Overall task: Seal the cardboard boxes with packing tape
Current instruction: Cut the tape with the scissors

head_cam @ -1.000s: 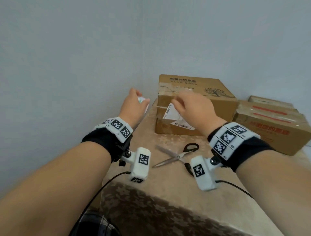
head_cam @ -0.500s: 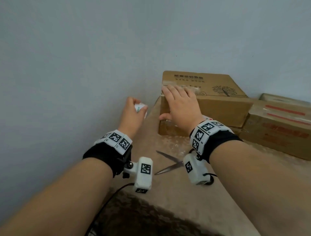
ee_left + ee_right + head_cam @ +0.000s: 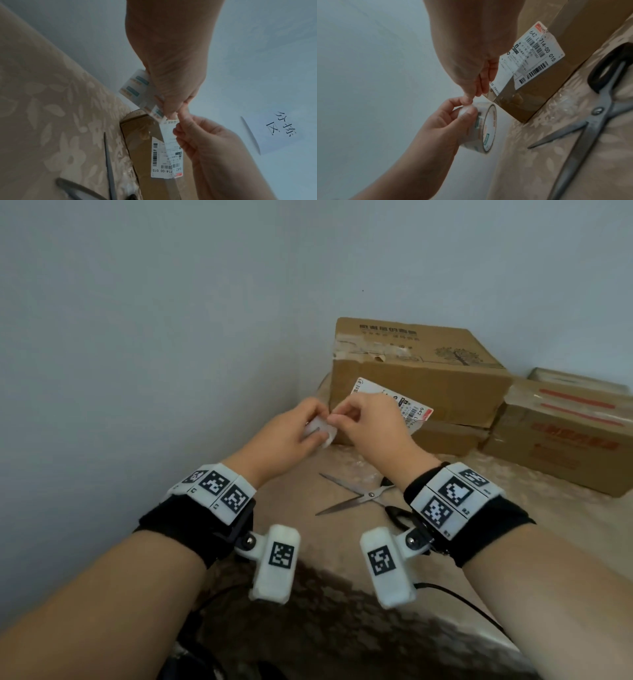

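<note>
The nearest cardboard box stood on the table just beyond both hands, long axis left to right, the right hand nearer it. Its shipping label read "642 L714-00 015"; printing on the top was illegible. Scissors lay open nearer the person than the hands. The left hand was curled round the clear tape roll, its core wording too blurred to read. The right hand pinched at the roll's rim, apparently the tape's free end.

box brown | tablecloth beige, leaf pattern | scissors' handles seemingly black
</note>
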Tool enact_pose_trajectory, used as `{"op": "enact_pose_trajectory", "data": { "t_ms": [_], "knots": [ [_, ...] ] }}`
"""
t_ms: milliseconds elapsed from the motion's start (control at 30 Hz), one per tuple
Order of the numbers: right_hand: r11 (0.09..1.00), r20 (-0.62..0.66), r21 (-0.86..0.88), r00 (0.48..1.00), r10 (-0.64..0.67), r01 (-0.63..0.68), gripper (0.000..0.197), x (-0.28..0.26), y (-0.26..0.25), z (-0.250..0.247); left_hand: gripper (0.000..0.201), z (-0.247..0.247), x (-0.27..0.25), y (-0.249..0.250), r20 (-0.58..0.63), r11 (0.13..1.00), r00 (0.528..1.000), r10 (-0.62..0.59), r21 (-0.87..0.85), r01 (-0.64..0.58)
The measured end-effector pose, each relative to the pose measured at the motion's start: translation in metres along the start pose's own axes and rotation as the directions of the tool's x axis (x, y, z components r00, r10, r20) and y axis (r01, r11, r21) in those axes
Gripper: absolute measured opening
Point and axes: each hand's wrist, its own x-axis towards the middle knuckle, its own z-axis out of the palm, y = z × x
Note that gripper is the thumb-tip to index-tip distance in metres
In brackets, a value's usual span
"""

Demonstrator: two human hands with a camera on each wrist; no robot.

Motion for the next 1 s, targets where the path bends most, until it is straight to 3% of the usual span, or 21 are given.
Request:
{"op": "enact_pose_trajectory", "data": {
  "t_ms": [67, 133, 233, 333, 400, 500, 700, 900, 1000],
  "knots": [
    [1.0, -0.001, 0.006, 1.0, 0.006, -0.006, 0.009, -0.009, -0.001, 0.0, 0.022, -0.005, 0.0, 0.001, 0.01, 1.0, 1.0, 0.016, 0.003, -0.016],
    [0.991, -0.044, 0.133, 0.999, 0.024, -0.018, 0.01, -0.011, -0.002, 0.001, 0.018, -0.006, 0.001, 0.002, 0.065, 1.0, 0.998, 0.013, 0.007, -0.013],
    [0.936, 0.058, 0.33, 0.992, 0.108, -0.121, 0.034, -0.005, -0.004, -0.006, 0.018, -0.006, 0.003, 0.008, 0.087, 1.0, 0.996, 0.024, -0.007, -0.024],
    [0.947, 0.105, 0.29, 0.988, 0.112, -0.138, 0.023, -0.002, -0.005, -0.011, 0.019, -0.007, 0.005, 0.014, 0.064, 0.999, 0.997, 0.029, 0.015, -0.03],
    [0.953, 0.044, 0.276, 0.992, 0.118, -0.125, 0.006, -0.002, -0.006, -0.011, 0.015, -0.009, 0.007, 0.017, 0.052, 0.999, 0.998, 0.027, 0.04, -0.029],
    [0.964, -0.074, 0.257, 0.993, 0.093, -0.071, 0.011, -0.001, -0.008, -0.014, 0.016, -0.012, 0.009, 0.027, 0.013, 1.0, 1.0, -0.003, 0.025, 0.002],
    [0.981, -0.237, 0.195, 0.971, 0.026, 0.022, 0.009, 0.001, -0.014, -0.02, 0.043, -0.007, 0.004, 0.045, 0.034, 0.987, 0.999, -0.038, -0.157, 0.043],
    [0.982, -0.279, 0.186, 0.96, 0.018, 0.036, 0.008, -0.003, -0.012, -0.023, 0.073, -0.006, 0.003, 0.046, -0.001, 0.947, 0.994, -0.107, -0.303, 0.102],
    [0.983, -0.265, 0.183, 0.964, 0.025, 0.024, 0.008, -0.006, -0.008, -0.025, 0.038, -0.005, 0.006, 0.044, 0.006, 0.973, 0.995, -0.103, -0.209, 0.102]
  ]
}}
